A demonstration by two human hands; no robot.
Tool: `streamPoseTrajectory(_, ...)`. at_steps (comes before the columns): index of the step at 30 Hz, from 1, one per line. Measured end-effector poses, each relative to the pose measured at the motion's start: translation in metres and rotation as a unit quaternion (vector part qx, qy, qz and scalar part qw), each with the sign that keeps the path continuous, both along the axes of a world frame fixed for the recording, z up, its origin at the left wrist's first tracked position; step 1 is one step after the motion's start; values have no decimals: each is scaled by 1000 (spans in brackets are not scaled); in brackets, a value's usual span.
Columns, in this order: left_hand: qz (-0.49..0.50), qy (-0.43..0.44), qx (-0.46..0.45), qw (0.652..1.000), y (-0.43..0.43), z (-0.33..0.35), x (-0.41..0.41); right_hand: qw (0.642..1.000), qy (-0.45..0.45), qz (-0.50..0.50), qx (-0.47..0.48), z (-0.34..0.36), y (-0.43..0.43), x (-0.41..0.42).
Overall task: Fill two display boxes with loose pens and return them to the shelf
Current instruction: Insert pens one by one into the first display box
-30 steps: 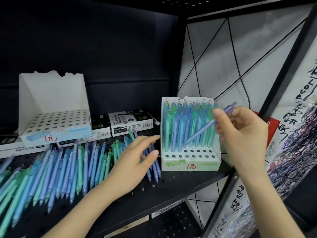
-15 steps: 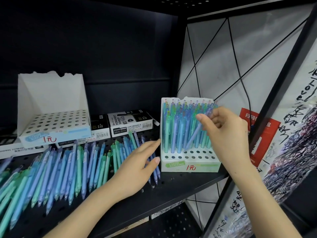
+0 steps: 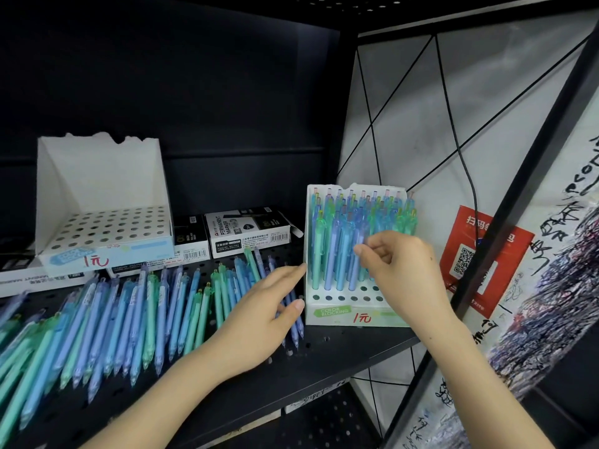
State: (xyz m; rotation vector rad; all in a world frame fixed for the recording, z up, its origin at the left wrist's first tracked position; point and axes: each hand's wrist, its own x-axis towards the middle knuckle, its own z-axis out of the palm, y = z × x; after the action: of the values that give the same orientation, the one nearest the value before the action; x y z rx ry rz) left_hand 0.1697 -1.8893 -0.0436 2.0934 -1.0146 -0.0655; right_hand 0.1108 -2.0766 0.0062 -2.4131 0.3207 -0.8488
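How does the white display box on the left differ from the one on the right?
The left box has every hole empty; the right box holds upright pens in all but its front rows. The left box's front label is blue, the right box's green. The right hand pinches a lavender pen at the right box; no hand touches the left box. Both are white, perforated and marked 1元.

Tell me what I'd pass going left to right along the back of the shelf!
empty box → marker box → pen box → red sign, which is just past the shelf's edge.
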Motion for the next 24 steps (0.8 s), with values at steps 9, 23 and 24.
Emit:
streamPoseTrajectory(9,78,-19,-40,996,27,17,3,985,-149,-8,-85,1,54,-19)
streamPoseTrajectory(23,472,-45,76,877,227,8,-12,941,150,246,-179,-36,206,76)
streamPoseTrajectory(24,462,-28,74,883,226,7,-11,939,162,233,-191,-37,211,80)
